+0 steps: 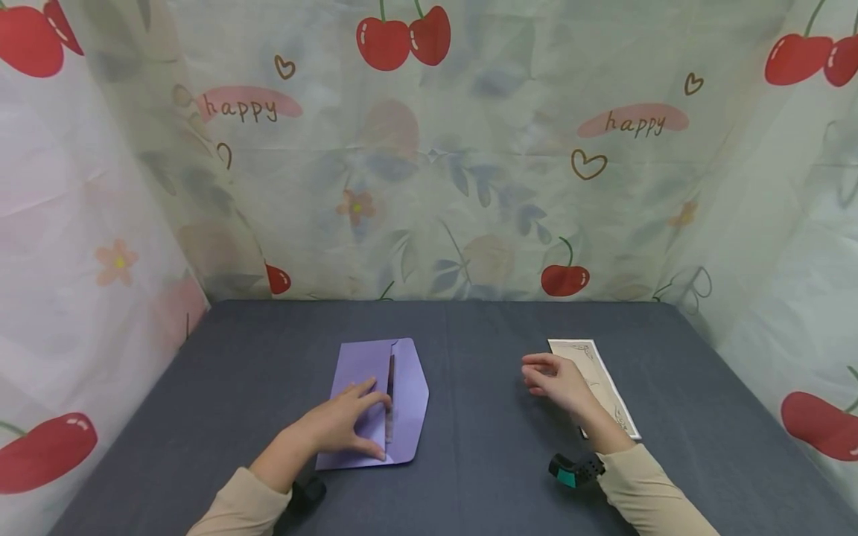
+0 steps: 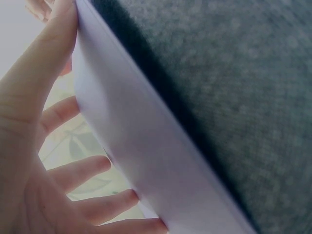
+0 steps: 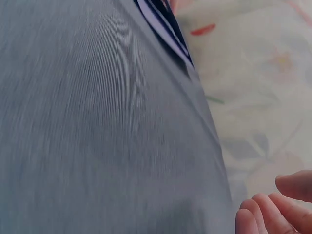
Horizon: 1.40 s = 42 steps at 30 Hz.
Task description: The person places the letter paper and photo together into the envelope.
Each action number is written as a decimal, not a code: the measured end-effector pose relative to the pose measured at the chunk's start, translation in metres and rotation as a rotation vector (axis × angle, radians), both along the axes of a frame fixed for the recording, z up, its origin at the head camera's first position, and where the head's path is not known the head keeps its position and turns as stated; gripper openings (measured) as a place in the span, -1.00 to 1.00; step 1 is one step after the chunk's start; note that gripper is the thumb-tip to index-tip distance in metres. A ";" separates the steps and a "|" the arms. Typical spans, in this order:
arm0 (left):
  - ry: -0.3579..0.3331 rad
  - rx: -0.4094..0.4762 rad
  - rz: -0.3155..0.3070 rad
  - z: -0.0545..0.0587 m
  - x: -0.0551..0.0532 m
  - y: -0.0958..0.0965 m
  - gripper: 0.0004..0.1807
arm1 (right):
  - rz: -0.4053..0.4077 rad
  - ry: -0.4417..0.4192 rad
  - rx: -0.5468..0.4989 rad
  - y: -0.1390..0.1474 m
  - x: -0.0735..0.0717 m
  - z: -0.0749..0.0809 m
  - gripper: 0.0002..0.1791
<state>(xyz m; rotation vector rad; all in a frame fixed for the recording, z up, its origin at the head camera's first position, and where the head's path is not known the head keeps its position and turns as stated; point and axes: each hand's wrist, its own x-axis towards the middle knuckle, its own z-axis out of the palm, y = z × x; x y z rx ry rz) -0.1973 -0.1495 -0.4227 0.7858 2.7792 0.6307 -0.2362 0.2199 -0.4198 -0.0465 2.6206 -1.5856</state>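
A purple envelope point(image 1: 362, 361) lies on the table with its flap point(image 1: 410, 409) spread out to the right. Along its mouth shows a narrow gap with a dark brownish strip point(image 1: 391, 372) inside. My left hand point(image 1: 342, 420) rests on the envelope, fingers spread, with fingertips and thumb on the pocket beside the gap. In the left wrist view, the fingertips point(image 2: 100, 163) touch the pale purple paper point(image 2: 131, 112). Loosely bent and holding nothing, my right hand point(image 1: 559, 383) hovers over the left side of a cream card point(image 1: 606, 383) with ornate corners. The forearm hides part of this card.
A dark grey cloth point(image 1: 482, 417) covers the table. White curtains with cherry prints point(image 1: 429, 186) stand along the back and both sides. On each wrist is a dark strap; the right one point(image 1: 575, 470) has a teal patch.
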 end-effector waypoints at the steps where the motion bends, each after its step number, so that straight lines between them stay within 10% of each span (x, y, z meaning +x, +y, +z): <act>1: -0.001 0.001 0.000 0.000 0.000 0.000 -0.29 | -0.013 0.001 0.007 0.005 0.000 -0.001 -0.57; 17: -0.018 0.002 0.013 -0.002 0.000 0.000 -0.30 | -0.178 0.000 0.109 0.077 0.003 -0.003 -0.45; 27: -0.022 0.004 0.026 -0.001 0.001 -0.001 -0.29 | -0.298 -0.008 0.266 0.117 -0.015 -0.036 -0.44; 42: -0.027 -0.001 0.033 -0.003 0.000 0.000 -0.30 | -0.323 -0.099 0.315 0.104 0.001 -0.010 -0.44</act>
